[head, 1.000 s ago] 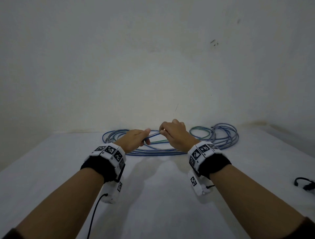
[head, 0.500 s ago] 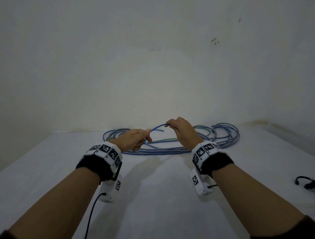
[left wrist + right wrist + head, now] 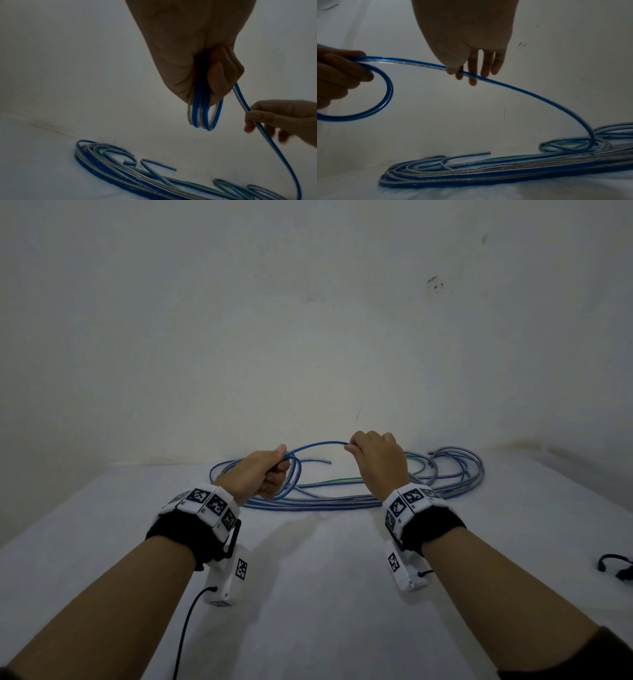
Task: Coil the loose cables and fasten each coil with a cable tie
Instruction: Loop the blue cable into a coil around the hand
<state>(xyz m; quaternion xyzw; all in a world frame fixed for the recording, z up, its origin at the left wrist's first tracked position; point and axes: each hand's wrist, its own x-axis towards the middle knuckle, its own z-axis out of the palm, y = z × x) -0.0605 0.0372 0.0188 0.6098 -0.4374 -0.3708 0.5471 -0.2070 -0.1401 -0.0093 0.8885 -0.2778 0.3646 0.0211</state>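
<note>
Fingers of your left hand clench a small coil of blue cable; your right hand pinches the strand between thumb & forefinger. Remaining cables lie loose on the far table. Step: coiling, early on. Next, prob. feed another loop leftward w/o twisting.

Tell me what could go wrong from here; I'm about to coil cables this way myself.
1. The left hand grips only a couple of small loops; they may spring open if the grip loosens.
2. The right hand only pinches the blue cable, so it may slip.
3. That cable runs down into the pile of overlapping strands and may snag or drag them along.
</note>
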